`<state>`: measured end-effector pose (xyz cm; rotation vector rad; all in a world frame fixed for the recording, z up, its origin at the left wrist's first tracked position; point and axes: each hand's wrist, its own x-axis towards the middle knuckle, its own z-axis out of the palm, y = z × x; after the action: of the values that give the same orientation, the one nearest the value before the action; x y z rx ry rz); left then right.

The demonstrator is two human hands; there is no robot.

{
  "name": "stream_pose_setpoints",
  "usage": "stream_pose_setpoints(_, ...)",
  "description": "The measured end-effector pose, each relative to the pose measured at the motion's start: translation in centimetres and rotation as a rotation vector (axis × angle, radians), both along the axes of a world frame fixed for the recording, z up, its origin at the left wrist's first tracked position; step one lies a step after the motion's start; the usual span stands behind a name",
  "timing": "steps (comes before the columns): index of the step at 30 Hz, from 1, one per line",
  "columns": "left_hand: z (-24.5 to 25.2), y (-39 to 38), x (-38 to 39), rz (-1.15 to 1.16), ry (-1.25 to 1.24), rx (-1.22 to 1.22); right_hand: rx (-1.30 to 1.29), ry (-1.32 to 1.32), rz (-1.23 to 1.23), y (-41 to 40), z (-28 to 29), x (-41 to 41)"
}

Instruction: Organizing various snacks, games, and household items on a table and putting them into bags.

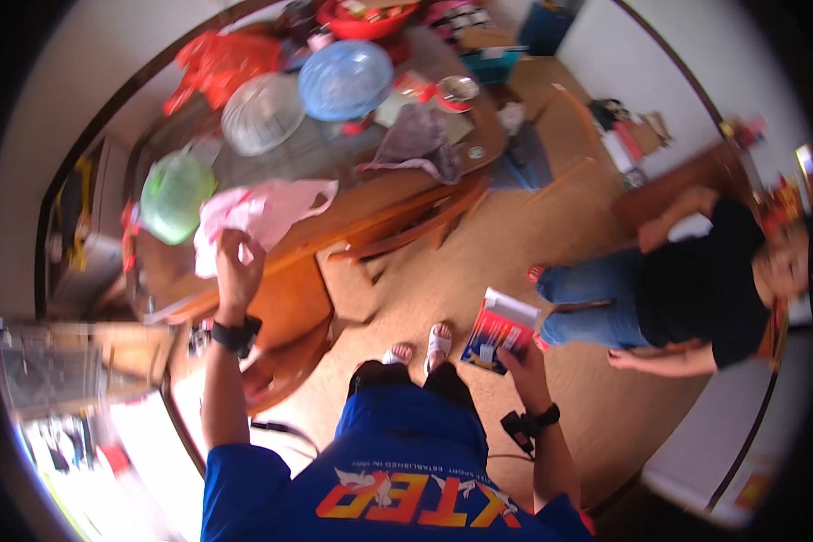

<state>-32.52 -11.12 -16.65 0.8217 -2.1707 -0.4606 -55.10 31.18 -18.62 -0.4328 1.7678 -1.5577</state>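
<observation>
My left hand (238,274) is raised over the near left edge of the dining table, its fingers pinched on a pink plastic bag (264,213). One loop handle of the bag stretches off to the right. What the bag contains cannot be seen. Low on the right, my right hand (527,376) grips a red and blue printed box (500,332) with a white side, above the floor. The box bears writing. Beyond the bag stands a green mesh dome (176,196), probably a food cover.
A clear dome cover (263,114), a blue dome cover (345,80), a red plastic bag (227,64) and a purple cloth (417,146) lie on the wooden table (352,210). Wooden chairs (284,298) stand along its near side. A person (701,284) in a black shirt stands at right.
</observation>
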Motion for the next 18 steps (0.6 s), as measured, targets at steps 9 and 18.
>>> stream_pose_setpoints(9, 4.0, 0.4, 10.8, 0.300, -0.179, 0.192, -0.026, -0.050, 0.377, -8.1, -1.4, -5.9)
stream_pose_setpoints(18, 9.3, 3.5, 17.3, 0.269, -0.166, 0.372, 0.043, 0.016, 0.490, -14.3, -0.6, -0.4)
